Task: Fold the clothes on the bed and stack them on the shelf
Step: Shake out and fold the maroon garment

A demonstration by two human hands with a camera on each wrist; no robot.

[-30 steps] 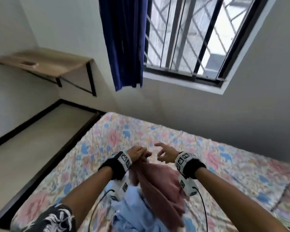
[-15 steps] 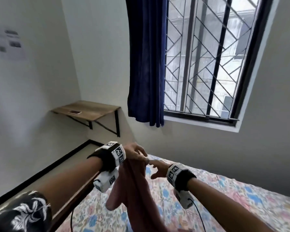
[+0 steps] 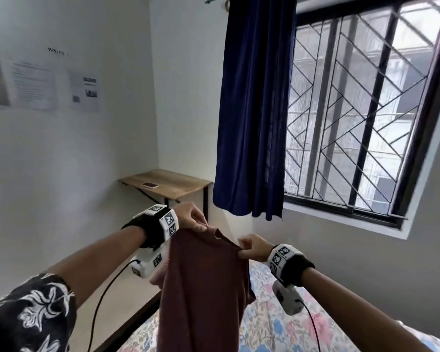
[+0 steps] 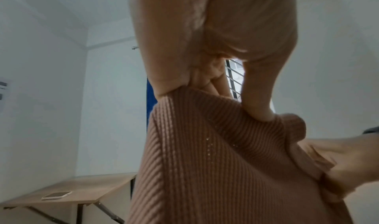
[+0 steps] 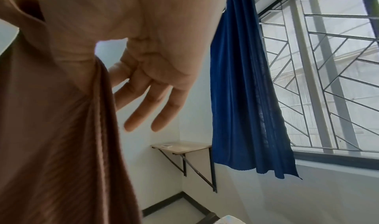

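A maroon ribbed top (image 3: 203,288) hangs in the air above the bed (image 3: 277,323), held up by its shoulders. My left hand (image 3: 193,219) pinches the left shoulder, thumb and finger on the knit (image 4: 215,146). My right hand (image 3: 252,247) pinches the right shoulder; in the right wrist view the cloth (image 5: 51,138) hangs from the thumb side while the other fingers (image 5: 143,111) stay spread. The wooden wall shelf (image 3: 168,185) stands in the far corner beyond the hands.
A phone (image 3: 150,185) lies on the shelf. A dark blue curtain (image 3: 252,110) hangs at the barred window (image 3: 361,118) on the right. Papers (image 3: 56,87) are stuck on the left wall. A strip of floor (image 3: 127,295) runs between bed frame and wall.
Both hands have lifted the maroon top off the bed and spread apart along its shoulders. My right hand, which was only reaching before, now pinches the cloth. The view has tilted up.
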